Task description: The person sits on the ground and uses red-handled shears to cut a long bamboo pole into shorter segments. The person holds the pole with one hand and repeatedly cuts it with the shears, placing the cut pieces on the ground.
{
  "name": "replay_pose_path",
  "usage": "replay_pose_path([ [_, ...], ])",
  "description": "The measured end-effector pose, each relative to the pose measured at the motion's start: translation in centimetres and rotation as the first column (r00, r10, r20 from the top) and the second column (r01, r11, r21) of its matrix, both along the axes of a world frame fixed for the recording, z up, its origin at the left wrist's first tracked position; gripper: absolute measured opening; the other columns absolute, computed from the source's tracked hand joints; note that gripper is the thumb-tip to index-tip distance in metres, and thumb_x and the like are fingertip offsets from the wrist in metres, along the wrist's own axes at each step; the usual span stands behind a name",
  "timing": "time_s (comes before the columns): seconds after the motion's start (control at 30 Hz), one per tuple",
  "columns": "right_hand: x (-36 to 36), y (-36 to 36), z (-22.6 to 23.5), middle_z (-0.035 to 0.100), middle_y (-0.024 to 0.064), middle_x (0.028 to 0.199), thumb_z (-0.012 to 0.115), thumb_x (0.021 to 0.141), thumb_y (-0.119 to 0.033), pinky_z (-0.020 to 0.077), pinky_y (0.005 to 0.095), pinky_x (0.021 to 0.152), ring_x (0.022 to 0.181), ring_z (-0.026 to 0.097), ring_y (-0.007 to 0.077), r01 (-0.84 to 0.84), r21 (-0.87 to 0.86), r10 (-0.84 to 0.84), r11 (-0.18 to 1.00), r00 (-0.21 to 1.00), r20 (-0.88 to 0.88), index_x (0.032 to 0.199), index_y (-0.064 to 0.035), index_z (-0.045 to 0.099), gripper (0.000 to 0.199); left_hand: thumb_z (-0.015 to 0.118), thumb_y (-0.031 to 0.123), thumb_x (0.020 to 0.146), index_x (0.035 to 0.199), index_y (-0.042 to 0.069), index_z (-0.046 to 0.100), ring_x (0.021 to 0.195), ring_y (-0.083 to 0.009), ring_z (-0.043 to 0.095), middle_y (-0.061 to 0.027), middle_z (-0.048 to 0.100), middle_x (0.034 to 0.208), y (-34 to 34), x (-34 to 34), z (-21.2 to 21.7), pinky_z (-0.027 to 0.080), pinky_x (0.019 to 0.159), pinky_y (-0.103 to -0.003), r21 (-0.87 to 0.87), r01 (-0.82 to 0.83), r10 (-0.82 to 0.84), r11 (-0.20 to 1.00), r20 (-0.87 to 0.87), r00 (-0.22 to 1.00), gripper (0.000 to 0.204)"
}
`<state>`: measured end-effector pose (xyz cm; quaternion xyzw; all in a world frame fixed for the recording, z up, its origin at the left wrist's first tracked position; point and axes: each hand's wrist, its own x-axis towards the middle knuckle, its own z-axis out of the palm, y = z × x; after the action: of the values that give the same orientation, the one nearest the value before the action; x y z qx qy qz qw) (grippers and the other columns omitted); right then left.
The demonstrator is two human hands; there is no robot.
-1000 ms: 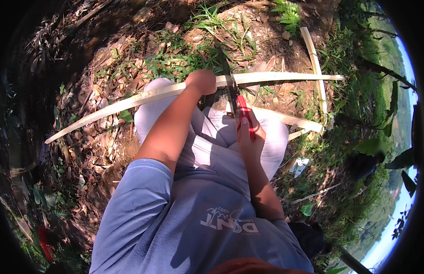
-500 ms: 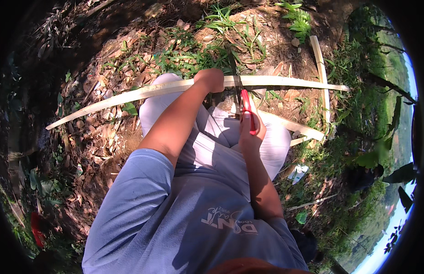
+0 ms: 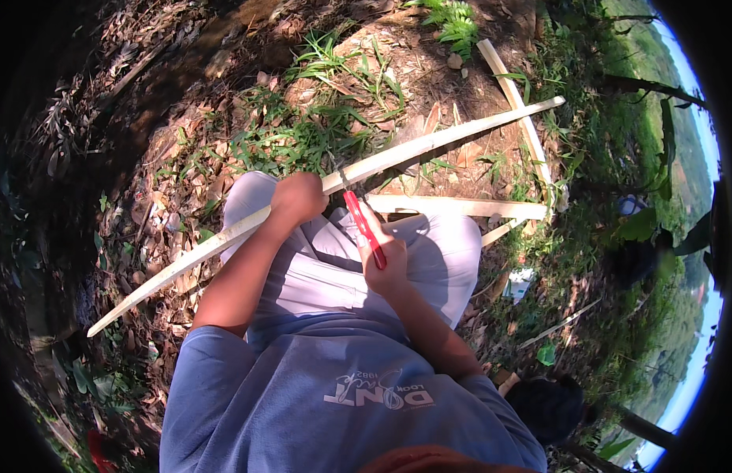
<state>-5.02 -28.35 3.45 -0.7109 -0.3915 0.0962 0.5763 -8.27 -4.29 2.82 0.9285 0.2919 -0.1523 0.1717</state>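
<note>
A long, pale wooden strip (image 3: 445, 138) slants across my lap, its left end low and its right end raised toward the far right. My left hand (image 3: 297, 199) is closed around it near my left knee. In my right hand (image 3: 388, 264) is a red-handled saw (image 3: 364, 227), its handle pointing away from me. The saw's narrow dark blade lies across the strip just right of my left fist; most of the blade is hard to make out against the grass.
Another pale strip (image 3: 468, 207) lies beyond my right knee, close to an upright-lying strip (image 3: 531, 146) on the ground. Dry leaves (image 3: 184, 169) and grass (image 3: 291, 126) cover the soil. A whitish scrap (image 3: 519, 284) lies to my right. Beyond, the ground falls toward a green slope.
The wooden strip has tilted, its right end up and its left end down. Both hands have shifted left and nearer to me, keeping hold of the strip and the saw. The view has shifted too.
</note>
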Motion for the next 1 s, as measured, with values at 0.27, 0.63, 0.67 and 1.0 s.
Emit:
replay_pose_path([
  [0.27, -0.4, 0.5, 0.8, 0.070, 0.0164, 0.079, 0.069, 0.102, -0.008, 0.0526, 0.0316, 0.062, 0.061, 0.069, 0.0205, -0.083, -0.033, 0.080, 0.996, 0.991, -0.103, 0.162, -0.0132, 0.053, 0.062, 0.077, 0.029, 0.085, 0.097, 0.000, 0.079, 0.092, -0.0441, 0.077, -0.0256, 0.078, 0.095, 0.5, -2.2, -0.7, 0.063, 0.083, -0.054, 0.022, -0.127, 0.118, 0.992, 0.245, 0.962, 0.031],
  [0.63, 2.6, 3.1, -1.0, 0.068, 0.0019, 0.086, 0.063, 0.111, -0.021, 0.0495, 0.0281, 0.066, 0.069, 0.056, 0.0094, -0.085, -0.032, 0.061, 0.996, 0.892, -0.448, 0.158, -0.0106, 0.059, 0.049, 0.080, 0.034, 0.087, 0.104, 0.008, 0.084, 0.095, -0.0373, 0.080, -0.0193, 0.081, 0.100, 1.3, -0.9, -0.8, 0.064, 0.088, -0.049, 0.044, -0.301, 0.297, 0.953, 0.080, 0.952, 0.031],
  [0.67, 2.6, 3.1, -0.6, 0.070, 0.0039, 0.087, 0.063, 0.110, -0.020, 0.0501, 0.0287, 0.067, 0.069, 0.057, 0.0104, -0.077, -0.082, 0.045, 0.994, 0.941, -0.335, 0.158, -0.0105, 0.059, 0.049, 0.080, 0.034, 0.087, 0.104, 0.008, 0.084, 0.095, -0.0373, 0.080, -0.0193, 0.081, 0.100, 1.5, -1.0, -0.9, 0.064, 0.087, -0.049, 0.045, -0.304, 0.299, 0.952, 0.083, 0.950, 0.031],
  [1.0, 1.8, -5.9, 2.7, 0.066, 0.0002, 0.082, 0.062, 0.109, -0.021, 0.0449, 0.0253, 0.062, 0.067, 0.055, 0.0059, -0.125, -0.234, 0.105, 0.964, 0.990, -0.094, 0.157, -0.0027, 0.058, 0.051, 0.078, 0.032, 0.087, 0.104, 0.006, 0.084, 0.100, -0.0373, 0.079, -0.0192, 0.081, 0.104, 1.8, -1.2, -0.9, 0.063, 0.091, -0.048, -0.049, -0.311, 0.314, 0.949, 0.071, 0.947, 0.031],
])
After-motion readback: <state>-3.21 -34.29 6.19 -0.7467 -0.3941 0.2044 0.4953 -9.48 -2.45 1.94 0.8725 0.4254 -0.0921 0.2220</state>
